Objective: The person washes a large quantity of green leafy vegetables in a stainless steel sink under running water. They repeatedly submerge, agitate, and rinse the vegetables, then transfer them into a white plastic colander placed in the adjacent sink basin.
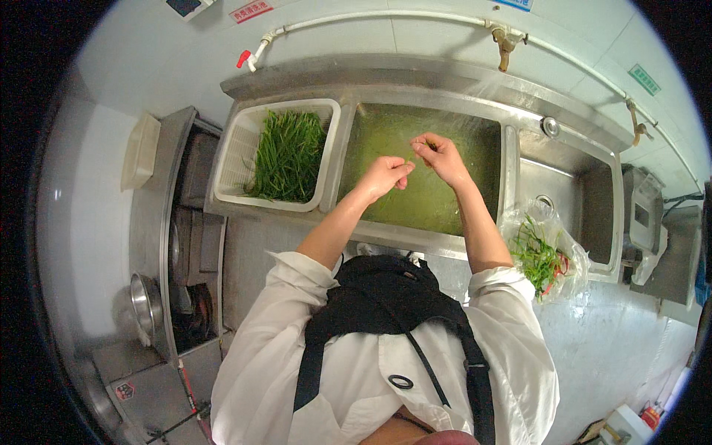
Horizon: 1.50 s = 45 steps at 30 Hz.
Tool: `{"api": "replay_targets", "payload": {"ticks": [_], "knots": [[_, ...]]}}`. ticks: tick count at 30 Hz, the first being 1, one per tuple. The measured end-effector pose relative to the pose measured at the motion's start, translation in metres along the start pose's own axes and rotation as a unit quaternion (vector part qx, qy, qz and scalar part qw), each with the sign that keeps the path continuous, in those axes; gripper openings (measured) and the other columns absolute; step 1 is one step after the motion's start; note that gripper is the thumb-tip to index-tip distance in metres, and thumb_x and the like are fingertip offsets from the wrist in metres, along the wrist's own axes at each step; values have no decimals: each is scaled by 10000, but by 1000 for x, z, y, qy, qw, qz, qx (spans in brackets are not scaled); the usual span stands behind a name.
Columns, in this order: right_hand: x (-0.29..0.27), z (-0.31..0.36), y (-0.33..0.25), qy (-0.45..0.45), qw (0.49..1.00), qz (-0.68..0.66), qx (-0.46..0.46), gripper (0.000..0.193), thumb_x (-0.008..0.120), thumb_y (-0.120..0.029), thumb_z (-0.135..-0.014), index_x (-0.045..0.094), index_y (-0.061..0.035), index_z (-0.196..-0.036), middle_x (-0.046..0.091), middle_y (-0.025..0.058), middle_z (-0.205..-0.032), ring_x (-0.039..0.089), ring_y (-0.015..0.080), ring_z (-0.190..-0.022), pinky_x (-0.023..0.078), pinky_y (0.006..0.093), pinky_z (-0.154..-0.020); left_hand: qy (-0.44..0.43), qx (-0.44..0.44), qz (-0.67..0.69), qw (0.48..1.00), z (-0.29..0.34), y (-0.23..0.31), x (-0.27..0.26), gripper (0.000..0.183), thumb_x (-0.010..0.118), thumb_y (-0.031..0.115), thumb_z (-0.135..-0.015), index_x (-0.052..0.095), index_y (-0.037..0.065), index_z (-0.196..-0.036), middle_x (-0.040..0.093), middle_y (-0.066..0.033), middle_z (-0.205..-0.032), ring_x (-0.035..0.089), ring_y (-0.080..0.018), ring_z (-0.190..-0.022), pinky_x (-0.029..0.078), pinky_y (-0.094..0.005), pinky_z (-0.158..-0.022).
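Both hands are over the middle sink basin [363, 196], which holds greenish water. My left hand [387, 178] is closed in a pinch with its fingertips together; what it holds, if anything, is too small to make out. Just right of it and slightly farther away, my right hand [443, 161] is curled, with a small dark bit at its fingers that I cannot name. The two hands are close but apart. To the left, a white plastic basket [236, 141] holds a heap of long, thin green leaves [289, 156].
A clear plastic bag [578, 263] with green leafy stalks [540, 256] rests by the right basin [549, 167]. Brass taps [504, 50] and a red-handled tap [249, 59] line the wall pipe. A metal shelf with a steel bowl [144, 300] stands left.
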State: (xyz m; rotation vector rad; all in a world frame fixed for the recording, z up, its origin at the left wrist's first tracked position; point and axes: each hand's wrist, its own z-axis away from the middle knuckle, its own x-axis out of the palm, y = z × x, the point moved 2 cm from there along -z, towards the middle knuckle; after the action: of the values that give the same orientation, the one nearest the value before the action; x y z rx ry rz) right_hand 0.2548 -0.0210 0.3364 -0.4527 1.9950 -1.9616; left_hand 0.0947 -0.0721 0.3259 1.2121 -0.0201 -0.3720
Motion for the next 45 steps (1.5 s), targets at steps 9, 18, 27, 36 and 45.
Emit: {"api": "replay_targets", "payload": {"ticks": [9, 18, 27, 36, 45], "knots": [[6, -16, 12, 203, 963, -168, 58, 180, 508, -227, -887, 582, -75, -824, 544, -17, -641, 406, 46, -477, 292, 201, -417, 8, -27, 183, 983, 12, -11, -54, 221, 499, 241, -893, 607, 55, -944, 517, -12, -585, 523, -130, -527, 417, -279, -521], [143, -43, -2, 22, 996, -31, 80, 260, 522, -310, -885, 590, -63, -844, 569, -24, -706, 444, 62, -571, 356, 216, -509, 97, 54, 592, 798, 7, -18, -171, 230, 496, 269, -905, 567, 87, -1025, 475, 3, -701, 478, -154, -681, 451, -338, -682], [235, -61, 23, -89, 992, 49, 77, 238, 528, -258, -888, 622, -40, -893, 548, -27, -657, 446, 72, -579, 379, 234, -525, 95, 34, 645, 758, 4, -54, -224, 222, 507, 295, -897, 568, 128, -1030, 482, -2, -699, 480, -158, -661, 444, -332, -649], [244, -49, 60, -32, 944, 327, 2, 223, 462, -196, -892, 624, -64, -971, 592, 85, -667, 546, 116, -595, 437, 269, -559, 66, 56, 582, 809, 10, -74, -250, 235, 520, 301, -893, 567, 122, -1036, 454, 3, -617, 404, -117, -536, 335, -259, -484], [181, -39, 111, 153, 974, -4, 165, 336, 465, -242, -894, 498, -93, -1193, 602, 111, -742, 563, 157, -643, 468, 304, -604, 213, -37, 223, 950, 11, -123, -303, 470, 548, 262, -883, 408, 60, -1283, 541, -78, -893, 515, -146, -744, 432, -295, -599]]}}
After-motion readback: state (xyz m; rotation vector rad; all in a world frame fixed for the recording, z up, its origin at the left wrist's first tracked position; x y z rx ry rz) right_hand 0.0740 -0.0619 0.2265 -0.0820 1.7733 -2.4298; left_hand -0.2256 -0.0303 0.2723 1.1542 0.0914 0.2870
